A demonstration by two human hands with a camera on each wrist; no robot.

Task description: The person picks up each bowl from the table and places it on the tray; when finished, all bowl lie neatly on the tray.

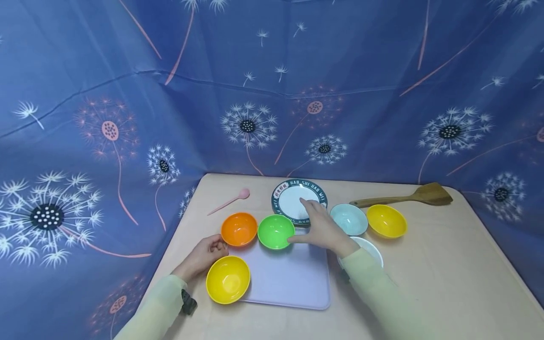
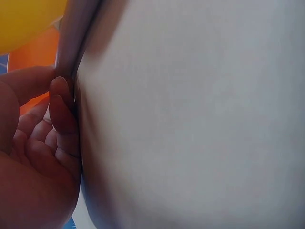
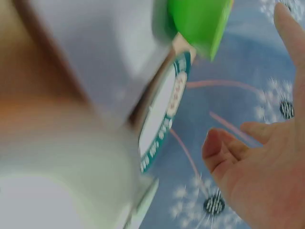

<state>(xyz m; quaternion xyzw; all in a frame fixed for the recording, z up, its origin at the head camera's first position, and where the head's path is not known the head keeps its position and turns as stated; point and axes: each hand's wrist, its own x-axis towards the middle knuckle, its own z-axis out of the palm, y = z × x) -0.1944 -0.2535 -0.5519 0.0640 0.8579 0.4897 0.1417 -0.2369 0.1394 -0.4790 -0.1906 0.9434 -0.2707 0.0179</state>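
Lavender rectangular tray [image 1: 289, 278], rounded corners; left hand [image 1: 203, 255] pinching left edge; right hand [image 1: 322, 229] spread, holding nothing; beige table [image 1: 450, 278] extending rightward.

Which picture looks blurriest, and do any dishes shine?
Right wrist: blurriest, the pale foreground shape smeared, the plate clearer; head: fairly sharp, a bright patch inside the near yellow bowl; left wrist: soft, the left hand partly shadowed.

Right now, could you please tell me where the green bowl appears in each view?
Head: green bowl, just below the middle.
Left wrist: not in it.
Right wrist: green bowl, at the top, right of centre.
Shared landmark: the lilac tray, partly visible in all three views.
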